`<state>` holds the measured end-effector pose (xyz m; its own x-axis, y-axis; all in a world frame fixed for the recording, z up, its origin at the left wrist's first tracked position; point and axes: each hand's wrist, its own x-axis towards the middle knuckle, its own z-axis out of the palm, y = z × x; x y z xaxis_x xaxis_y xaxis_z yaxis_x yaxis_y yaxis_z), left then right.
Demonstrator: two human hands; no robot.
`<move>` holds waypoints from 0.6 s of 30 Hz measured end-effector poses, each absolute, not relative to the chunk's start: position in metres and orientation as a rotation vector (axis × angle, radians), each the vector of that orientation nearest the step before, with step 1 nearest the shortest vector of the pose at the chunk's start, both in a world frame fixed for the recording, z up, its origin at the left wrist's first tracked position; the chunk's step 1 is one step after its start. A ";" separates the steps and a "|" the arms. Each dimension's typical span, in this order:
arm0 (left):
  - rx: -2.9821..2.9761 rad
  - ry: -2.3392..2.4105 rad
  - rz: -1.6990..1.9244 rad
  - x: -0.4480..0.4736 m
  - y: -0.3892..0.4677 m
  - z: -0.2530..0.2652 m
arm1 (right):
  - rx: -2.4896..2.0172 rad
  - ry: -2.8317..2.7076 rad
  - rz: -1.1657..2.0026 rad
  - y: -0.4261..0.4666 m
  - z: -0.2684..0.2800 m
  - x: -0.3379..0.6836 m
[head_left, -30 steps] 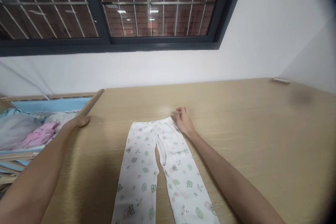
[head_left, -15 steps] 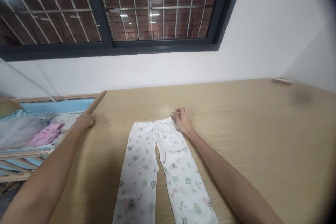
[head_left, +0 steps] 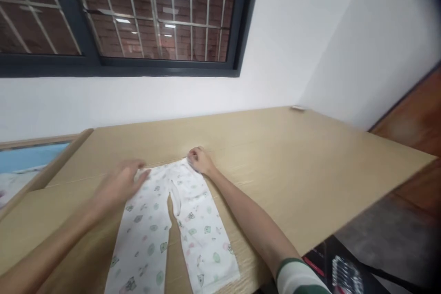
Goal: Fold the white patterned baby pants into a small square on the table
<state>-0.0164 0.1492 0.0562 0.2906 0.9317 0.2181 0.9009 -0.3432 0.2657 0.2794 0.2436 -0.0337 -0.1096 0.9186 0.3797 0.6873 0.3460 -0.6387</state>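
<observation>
Head-worn view — forward and down — tan surface [head_left: 268, 165] near, window [head_left: 138, 39] beyond.

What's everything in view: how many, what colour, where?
Trousers: one pair, white, printed, on tabletop
Tabletop: one, tan, centre
Rail: one, brown, tabletop's left edge
Lining: one, blue, far left
Window: one, dark-framed, upper left
Bars: several, silvery, across window
Walls: two, white, behind and right
Small object: one, whitish, far corner
Boxlike thing: one, black, lower right
Panel: one, orange-brown, far right
Floor: one, grey, lower right
Sleeve: one, green and white, bottom edge
Left hand: one, bare, blurred, by trousers' top left
Right hand: one, bare, at trousers' top right
</observation>
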 end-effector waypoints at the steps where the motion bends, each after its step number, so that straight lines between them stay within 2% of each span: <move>1: 2.423 1.618 0.474 0.009 0.123 0.058 | -1.420 -1.873 0.411 0.245 -0.035 0.280; 5: 2.510 0.996 0.199 0.101 0.020 0.061 | -1.461 -1.883 0.496 0.250 -0.039 0.281; 8: 2.575 0.794 0.076 0.147 -0.023 0.052 | -1.474 -1.895 0.556 0.252 -0.038 0.280; 12: 2.621 0.873 -0.035 0.176 -0.036 0.033 | -1.499 -1.905 0.625 0.252 -0.033 0.279; 18: 2.561 1.134 0.006 0.176 -0.038 0.023 | -1.517 -1.905 0.714 0.252 -0.020 0.277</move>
<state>0.1764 -0.0382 0.0228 0.6814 0.7200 -0.1315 0.7186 -0.6240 0.3069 0.2769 0.2522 -0.0199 -0.1716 0.9779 0.1196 0.6586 0.2042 -0.7243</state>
